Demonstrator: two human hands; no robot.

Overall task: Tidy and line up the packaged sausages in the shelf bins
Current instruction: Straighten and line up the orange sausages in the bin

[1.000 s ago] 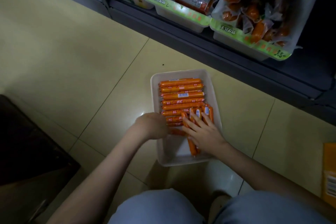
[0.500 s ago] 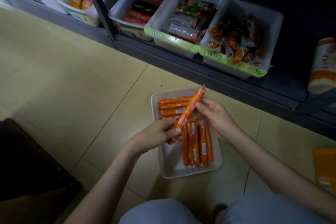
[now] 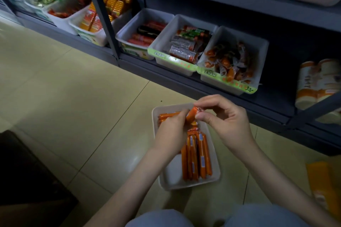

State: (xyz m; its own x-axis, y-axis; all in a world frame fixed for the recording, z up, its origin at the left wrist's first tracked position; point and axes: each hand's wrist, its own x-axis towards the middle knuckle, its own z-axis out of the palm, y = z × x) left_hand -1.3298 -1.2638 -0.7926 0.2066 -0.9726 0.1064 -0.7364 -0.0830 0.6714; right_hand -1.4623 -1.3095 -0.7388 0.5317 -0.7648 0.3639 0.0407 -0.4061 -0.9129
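Observation:
A white bin (image 3: 214, 177) stands on the tiled floor in front of me, with several orange packaged sausages (image 3: 196, 156) lying lengthwise in its near half and a few crosswise at its far end. Both hands hold one orange sausage (image 3: 191, 114) above the bin. My left hand (image 3: 173, 132) grips its lower part. With thumb and fingertips, my right hand (image 3: 227, 120) pinches its upper tip. Most of the held sausage is hidden by my fingers.
A dark shelf (image 3: 184, 77) runs across the back with white bins of sausages and snacks (image 3: 230, 59). Cylindrical orange-and-white packs (image 3: 313, 83) stand at the right. An orange pack (image 3: 324, 186) lies on the floor at the right. A dark object (image 3: 27, 171) sits at the lower left.
Both hands left the bin and lifted one sausage out of it. The sausage now stands steeper between my hands, and my view has tilted up toward the shelf.

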